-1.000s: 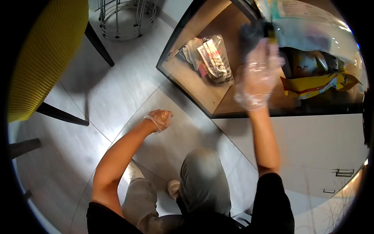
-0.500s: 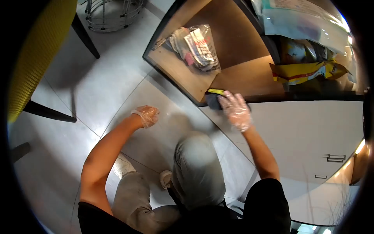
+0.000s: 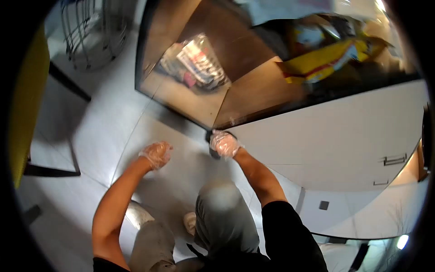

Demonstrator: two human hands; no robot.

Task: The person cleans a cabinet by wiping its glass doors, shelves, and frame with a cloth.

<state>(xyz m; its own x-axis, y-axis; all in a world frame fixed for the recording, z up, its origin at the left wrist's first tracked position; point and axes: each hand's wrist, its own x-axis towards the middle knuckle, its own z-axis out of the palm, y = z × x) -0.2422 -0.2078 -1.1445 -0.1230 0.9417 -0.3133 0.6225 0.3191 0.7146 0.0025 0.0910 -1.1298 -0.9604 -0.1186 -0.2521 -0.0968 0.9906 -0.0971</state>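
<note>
My right hand (image 3: 224, 143), in a clear plastic glove, is closed on a dark grey cloth (image 3: 215, 153) at the corner of the cabinet's black edge. The cloth hangs out below my fingers, and the rest of it is hidden under my palm. My left hand (image 3: 157, 154), also gloved, hovers over the floor to the left with its fingers curled in. Nothing shows between them. Beyond my right hand, a clear bag of packets (image 3: 199, 61) lies on the wooden shelf (image 3: 192, 102) of the cabinet.
Yellow packaging (image 3: 326, 63) and clear plastic bags crowd the cabinet's right compartment. White cabinet panels (image 3: 317, 131) run along the right. On the left stand a yellow chair (image 3: 29, 104) with dark legs and a wire basket (image 3: 86, 36). My knee (image 3: 224, 213) is below my hands.
My right hand has moved left and toward me with the dark cloth, off the shelf's edge to its corner. My left hand has shifted slightly left and down. The view has turned.
</note>
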